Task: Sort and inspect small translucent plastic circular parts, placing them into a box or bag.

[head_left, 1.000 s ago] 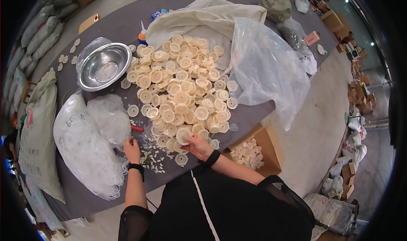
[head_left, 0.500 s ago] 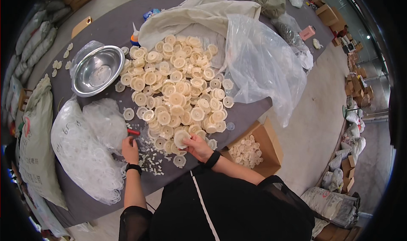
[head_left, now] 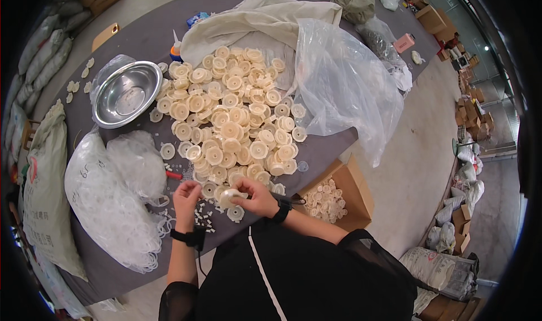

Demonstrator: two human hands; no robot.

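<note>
The person stands at the near edge of a long counter (head_left: 141, 36) covered with a dark grey sheet. The right hand (head_left: 255, 197) holds a cream plastic disc (head_left: 228, 197) just above the counter edge, its grip pinching the disc at the rim. The left hand (head_left: 186, 197) is just beside the disc on its left; its fingers are curled, and I cannot tell if they touch the disc or pinch something small. Both wrists carry a dark band.

Behind the hands lies a wide heap of cream discs (head_left: 231, 115), spread over the middle of the counter. Small white plastic bits (head_left: 203, 216) lie scattered under the hands. A small red object (head_left: 174, 175) lies near the left hand. To the left, a clear bag of thin white rings (head_left: 110, 205) rests on the counter, and further back stands an empty steel bowl (head_left: 125, 92). A beige cloth sack (head_left: 254, 16) and a big clear plastic bag (head_left: 344, 84) lie behind and right of the heap, the bag hanging over the counter edge.

An open cardboard box (head_left: 333, 199) with more cream discs stands on the concrete floor (head_left: 412, 163) at the person's right. White woven sacks (head_left: 45, 174) lean along the left side, and more boxes and bags stand far at the right.
</note>
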